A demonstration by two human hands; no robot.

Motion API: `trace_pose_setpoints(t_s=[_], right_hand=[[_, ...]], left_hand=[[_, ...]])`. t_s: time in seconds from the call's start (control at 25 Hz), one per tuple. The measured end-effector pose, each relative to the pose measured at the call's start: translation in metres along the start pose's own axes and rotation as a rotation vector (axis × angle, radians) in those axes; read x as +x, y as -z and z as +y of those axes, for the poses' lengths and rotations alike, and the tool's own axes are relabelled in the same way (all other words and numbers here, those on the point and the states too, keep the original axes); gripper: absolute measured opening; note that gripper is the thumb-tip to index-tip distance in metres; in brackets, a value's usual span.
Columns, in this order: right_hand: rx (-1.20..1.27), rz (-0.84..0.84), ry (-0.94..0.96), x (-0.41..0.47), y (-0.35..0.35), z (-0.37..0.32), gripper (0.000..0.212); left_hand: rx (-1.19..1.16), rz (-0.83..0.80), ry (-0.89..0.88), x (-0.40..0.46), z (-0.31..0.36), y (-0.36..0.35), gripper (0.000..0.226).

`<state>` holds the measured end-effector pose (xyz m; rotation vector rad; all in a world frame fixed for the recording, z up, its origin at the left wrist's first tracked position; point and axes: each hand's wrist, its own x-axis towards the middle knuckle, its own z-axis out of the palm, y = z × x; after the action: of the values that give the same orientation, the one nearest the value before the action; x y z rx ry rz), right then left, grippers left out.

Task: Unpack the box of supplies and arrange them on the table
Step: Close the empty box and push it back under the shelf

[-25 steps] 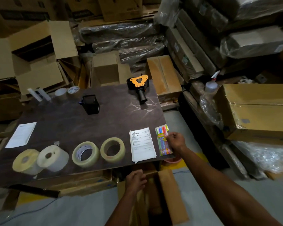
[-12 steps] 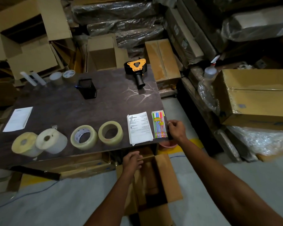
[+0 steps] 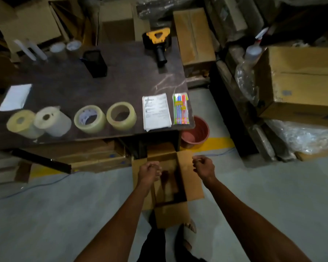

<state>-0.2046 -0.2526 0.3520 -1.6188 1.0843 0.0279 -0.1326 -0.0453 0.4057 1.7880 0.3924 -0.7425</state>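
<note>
An open cardboard box (image 3: 189,178) stands on the floor in front of the dark table (image 3: 121,86). My left hand (image 3: 149,172) rests curled on the box's left flap. My right hand (image 3: 204,166) hovers over the right flap, fingers loosely curled, holding nothing. Along the table's near edge lie several tape rolls (image 3: 121,115), a white paper packet (image 3: 156,110) and a pack of coloured pens (image 3: 181,108). Farther back are a black pen holder (image 3: 95,63) and a yellow tape dispenser (image 3: 157,41). The box's inside is dark.
A red bucket (image 3: 196,133) sits on the floor by the table's right corner. Large cardboard boxes (image 3: 299,82) and wrapped bundles crowd the right and back. A white sheet (image 3: 16,97) lies at the table's left. Flat cartons lie under the table. My sandalled foot (image 3: 187,235) is beside the box.
My right hand let go of the pen pack and came down from the table edge to the box. My view tilted down toward the floor.
</note>
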Motion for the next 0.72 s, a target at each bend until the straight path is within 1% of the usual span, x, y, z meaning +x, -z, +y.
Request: trace_pose_setpoints(t_s=[0.12,0.16,0.24,0.28,0.36,0.44,0.52,0.6,0.64,0.72], right_hand=[[-0.105,-0.121,-0.099,-0.01,-0.007,0.065,0.016],[-0.146,-0.156,-0.134,-0.01,-0.013,0.093,0.017],[-0.237,-0.232,-0.171,-0.005,-0.024,0.15,0.023],[-0.282,-0.255,-0.188,0.003,-0.033,0.185,0.024],[-0.343,-0.284,-0.226,0.011,-0.051,0.235,0.018],[-0.397,-0.293,-0.24,0.009,-0.067,0.253,0.017],[-0.482,-0.302,-0.221,0.022,-0.085,0.289,0.023],[-0.56,-0.294,-0.175,0.039,-0.106,0.335,0.028],[-0.573,-0.275,-0.147,0.047,-0.115,0.357,0.032],[-0.541,-0.245,-0.088,0.057,-0.132,0.397,0.035]], left_hand=[[0.065,0.01,0.071,0.003,-0.063,-0.007,0.021],[0.085,0.007,0.092,0.006,-0.088,-0.012,0.018],[0.128,-0.002,0.14,0.017,-0.139,-0.017,0.02],[0.15,-0.006,0.168,0.023,-0.166,-0.019,0.02],[0.178,-0.018,0.213,0.041,-0.223,-0.02,0.014],[0.205,0.013,0.229,0.058,-0.277,-0.023,0.013],[0.236,0.059,0.251,0.079,-0.329,-0.027,0.026],[0.288,0.128,0.279,0.109,-0.384,-0.031,0.046],[0.306,0.15,0.293,0.124,-0.411,-0.031,0.054],[0.272,0.135,0.287,0.143,-0.455,-0.032,0.06]])
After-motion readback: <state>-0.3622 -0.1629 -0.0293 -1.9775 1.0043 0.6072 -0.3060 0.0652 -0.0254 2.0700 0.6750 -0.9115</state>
